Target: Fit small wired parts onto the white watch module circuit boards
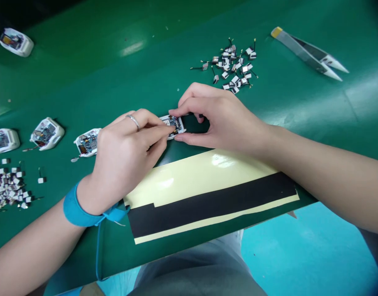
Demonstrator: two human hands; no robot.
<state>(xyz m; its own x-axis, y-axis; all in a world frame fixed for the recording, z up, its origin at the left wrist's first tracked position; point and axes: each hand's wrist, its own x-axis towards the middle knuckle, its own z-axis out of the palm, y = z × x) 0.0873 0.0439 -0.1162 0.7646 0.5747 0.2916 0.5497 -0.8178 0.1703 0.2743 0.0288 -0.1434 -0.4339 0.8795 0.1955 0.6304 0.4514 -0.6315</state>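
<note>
A small white device housing with an exposed circuit board (176, 123) is on the green table, partly hidden by my fingers. My left hand (130, 146), with a ring and a blue wrist strap, covers its left side. The left index fingertip presses on the board, and the other fingers curl around the near and far sides. From the right, my right hand (216, 115) grips the housing between thumb and forefinger at its right end. Whether a small part lies under the left fingertips is hidden.
Similar open housings lie to the left, the nearest housing (86, 142) beside my left hand. Small wired parts form a pile (233, 65) beyond my right hand and another pile (6, 185) at left. Tweezers (309, 53) lie far right. A yellow backing sheet with black strip (213, 201) is in front.
</note>
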